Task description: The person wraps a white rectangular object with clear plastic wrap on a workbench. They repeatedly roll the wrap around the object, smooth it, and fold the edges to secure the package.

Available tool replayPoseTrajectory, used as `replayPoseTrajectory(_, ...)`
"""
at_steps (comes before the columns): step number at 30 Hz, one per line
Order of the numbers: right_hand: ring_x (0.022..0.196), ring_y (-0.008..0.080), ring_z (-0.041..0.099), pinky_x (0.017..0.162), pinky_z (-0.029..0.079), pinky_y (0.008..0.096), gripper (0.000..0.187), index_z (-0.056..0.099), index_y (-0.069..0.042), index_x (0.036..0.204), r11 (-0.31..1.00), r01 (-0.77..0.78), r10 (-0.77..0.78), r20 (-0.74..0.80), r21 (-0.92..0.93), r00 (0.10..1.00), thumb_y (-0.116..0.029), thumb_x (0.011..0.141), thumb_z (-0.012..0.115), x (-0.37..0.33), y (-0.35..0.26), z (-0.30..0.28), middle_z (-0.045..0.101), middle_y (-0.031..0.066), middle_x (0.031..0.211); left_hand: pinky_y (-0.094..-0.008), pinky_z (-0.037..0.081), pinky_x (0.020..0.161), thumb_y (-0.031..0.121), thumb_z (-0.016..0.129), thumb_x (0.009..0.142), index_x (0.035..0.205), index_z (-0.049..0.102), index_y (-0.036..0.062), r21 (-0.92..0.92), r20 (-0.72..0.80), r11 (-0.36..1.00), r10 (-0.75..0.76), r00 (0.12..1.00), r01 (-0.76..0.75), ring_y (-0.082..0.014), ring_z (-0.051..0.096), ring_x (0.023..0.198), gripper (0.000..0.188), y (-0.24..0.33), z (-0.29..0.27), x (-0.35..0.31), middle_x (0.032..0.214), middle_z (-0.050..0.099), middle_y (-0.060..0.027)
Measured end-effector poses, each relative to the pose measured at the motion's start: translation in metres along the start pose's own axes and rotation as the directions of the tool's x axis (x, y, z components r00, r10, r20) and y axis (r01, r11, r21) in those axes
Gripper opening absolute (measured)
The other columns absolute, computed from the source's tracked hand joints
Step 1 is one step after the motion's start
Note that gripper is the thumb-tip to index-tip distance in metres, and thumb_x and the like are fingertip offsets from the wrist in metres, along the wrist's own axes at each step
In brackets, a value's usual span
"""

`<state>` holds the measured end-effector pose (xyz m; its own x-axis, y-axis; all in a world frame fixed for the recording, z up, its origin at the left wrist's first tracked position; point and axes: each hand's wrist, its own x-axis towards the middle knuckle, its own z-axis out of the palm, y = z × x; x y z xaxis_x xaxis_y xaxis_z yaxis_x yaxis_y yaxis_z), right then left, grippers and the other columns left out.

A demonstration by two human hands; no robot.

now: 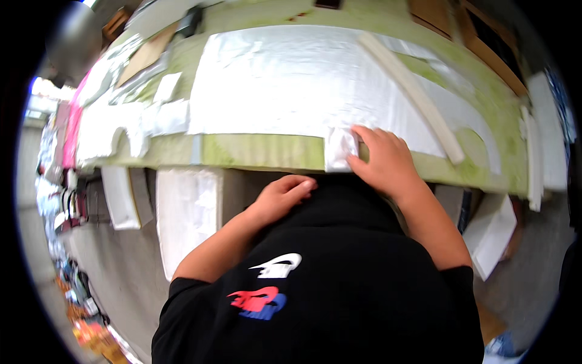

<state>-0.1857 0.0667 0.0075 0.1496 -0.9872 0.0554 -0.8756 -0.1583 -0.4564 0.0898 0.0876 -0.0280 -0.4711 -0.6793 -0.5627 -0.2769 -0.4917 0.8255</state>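
My right hand is at the near edge of the green-stained table. Its thumb and forefinger are spread and touch the right side of a small, wrinkled white piece of cloth or film, which lies over the table's edge. Just in front of my body, below the edge, is my left hand, its fingers curled and thumb against them, with nothing seen in it. Beyond my hands a large white sheet is spread flat. A long pale strip of wood or board lies slantwise over its right part.
At the left of the table are white cut pieces and a brown board. A brown box stands at the far right. Below the edge are a white box-like block and another white panel.
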Motion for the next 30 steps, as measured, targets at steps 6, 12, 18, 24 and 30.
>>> replayPoseTrajectory(6,0.1,0.0355,0.063,0.089,0.05,0.0474,0.047,0.068,-0.01,0.125,0.957,0.255,-0.273,0.131,0.139,0.953,-0.033,0.085,0.074,-0.004,-0.039,0.014,0.066,0.0145,0.106,-0.0328,0.054,0.092,0.035,0.059,0.108,0.132,0.06,-0.0014,-0.703,-0.001,0.71,-0.055,0.998,0.038,-0.0185,0.068,0.105,0.044,-0.004,0.021,0.015,0.118,0.07,-0.0121)
replayPoseTrajectory(12,0.088,0.0245,0.064,0.079,0.054,0.0353,0.045,0.064,-0.007,0.129,0.827,0.064,-0.098,0.031,0.558,0.995,-0.02,0.087,0.077,0.0,-0.046,0.019,0.065,0.0111,0.103,-0.0297,0.054,0.091,0.023,0.056,0.11,0.126,0.069,0.0012,-0.541,-0.164,0.832,0.044,0.985,-0.127,-0.0125,0.069,0.1,0.03,0.002,0.019,-0.005,0.113,0.074,-0.0046)
replayPoseTrajectory(18,0.077,0.011,0.057,0.073,0.051,0.0281,0.026,0.064,-0.006,0.121,0.556,-0.029,0.003,0.033,0.83,0.999,-0.008,0.095,0.069,0.0,-0.052,0.028,0.062,0.0028,0.088,-0.0286,0.052,0.095,0.023,0.056,0.11,0.121,0.068,0.0008,-0.623,-0.203,0.755,0.098,0.974,-0.206,-0.0118,0.065,0.108,0.028,0.019,0.011,0.001,0.123,0.07,-0.0084)
replayPoseTrajectory(24,0.078,0.0065,0.055,0.072,0.049,0.0245,0.022,0.063,-0.006,0.117,0.502,-0.038,0.111,-0.021,0.864,0.994,-0.003,0.095,0.069,0.005,-0.046,0.033,0.059,-0.0009,0.088,-0.0367,0.05,0.104,0.006,0.059,0.106,0.124,0.065,0.0041,-0.397,-0.361,0.718,0.45,0.816,-0.572,-0.0186,0.061,0.122,0.019,0.012,0.008,0.01,0.141,0.059,-0.0112)
replayPoseTrajectory(30,0.087,0.0097,0.062,0.079,0.052,0.0254,0.027,0.061,-0.004,0.123,0.553,0.069,0.042,-0.11,0.83,0.993,-0.002,0.097,0.067,0.012,-0.044,0.039,0.065,0.0027,0.099,-0.0258,0.051,0.092,0.0,0.062,0.102,0.121,0.069,0.0018,-0.101,-0.445,0.865,0.402,0.8,-0.492,-0.0106,0.064,0.102,0.021,0.038,-0.047,0.01,0.111,0.07,-0.0027)
